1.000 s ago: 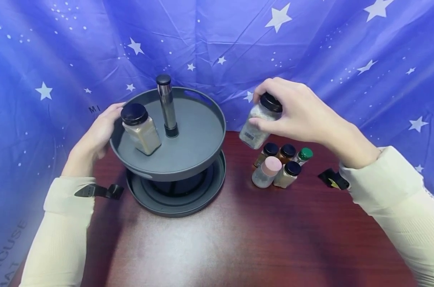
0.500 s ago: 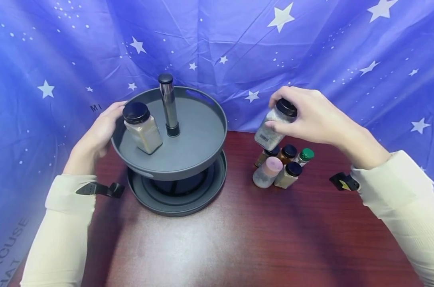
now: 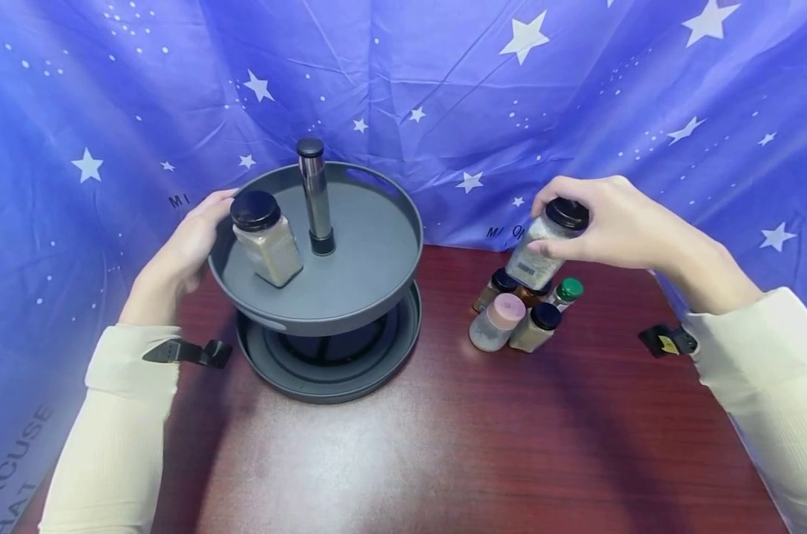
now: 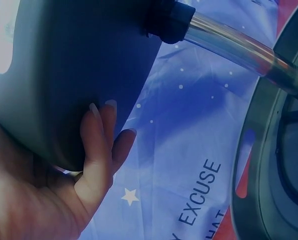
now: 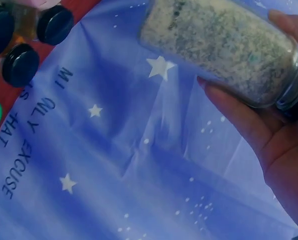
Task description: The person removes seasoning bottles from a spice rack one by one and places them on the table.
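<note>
My right hand (image 3: pixel 610 222) holds a clear spice jar (image 3: pixel 533 256) with a black lid, tilted in the air above a group of small jars. Pale, speckled seasoning fills that jar (image 5: pixel 218 45) in the right wrist view. On the left, my left hand (image 3: pixel 190 237) grips the rim of the upper tray of a grey two-tier rack (image 3: pixel 370 252). Its fingers (image 4: pixel 94 145) curl under the tray's underside in the left wrist view. A square black-lidded jar (image 3: pixel 270 252) stands on that upper tray, beside the metal post (image 3: pixel 317 200).
Several small jars are grouped on the dark red table (image 3: pixel 443 430), among them a pink-capped shaker (image 3: pixel 497 326), a green-capped bottle (image 3: pixel 567 291) and a black-lidded jar (image 3: pixel 537 326). The rack's lower tray (image 3: pixel 323 389) rests on the table. A blue starry cloth (image 3: pixel 417 67) hangs behind.
My right hand has carried the spice jar to the right and slightly down, from beside the rack to over the small jars. My left hand stays on the tray rim.
</note>
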A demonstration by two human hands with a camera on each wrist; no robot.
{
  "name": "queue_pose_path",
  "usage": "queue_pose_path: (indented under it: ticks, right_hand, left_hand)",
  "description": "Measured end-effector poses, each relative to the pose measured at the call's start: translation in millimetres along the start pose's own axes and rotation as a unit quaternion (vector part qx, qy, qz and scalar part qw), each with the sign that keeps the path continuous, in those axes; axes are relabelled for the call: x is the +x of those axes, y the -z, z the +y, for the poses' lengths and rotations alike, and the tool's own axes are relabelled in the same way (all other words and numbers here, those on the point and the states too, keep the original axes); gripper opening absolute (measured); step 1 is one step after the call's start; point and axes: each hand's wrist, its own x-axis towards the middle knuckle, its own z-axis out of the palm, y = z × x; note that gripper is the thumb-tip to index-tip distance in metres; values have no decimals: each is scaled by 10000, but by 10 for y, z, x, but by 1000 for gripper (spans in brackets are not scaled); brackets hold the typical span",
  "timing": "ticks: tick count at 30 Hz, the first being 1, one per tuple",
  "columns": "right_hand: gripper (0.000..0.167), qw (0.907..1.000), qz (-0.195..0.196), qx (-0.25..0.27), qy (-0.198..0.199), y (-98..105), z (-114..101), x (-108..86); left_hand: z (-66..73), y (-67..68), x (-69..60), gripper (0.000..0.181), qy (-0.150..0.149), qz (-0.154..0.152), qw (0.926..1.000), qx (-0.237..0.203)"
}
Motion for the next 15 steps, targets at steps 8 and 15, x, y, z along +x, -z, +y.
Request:
queue_pose_path:
  ticks: [8, 15]
  right_hand:
    - [32, 9983, -302, -78, -489, -20, 182, -140]
    - [35, 9950, -529, -146, -830, -31, 362, -264]
  left_hand:
    - [-8, 12, -6, 38, -24, -7, 10000, 29]
    - [-6, 17, 22, 46, 18, -20, 9995, 308]
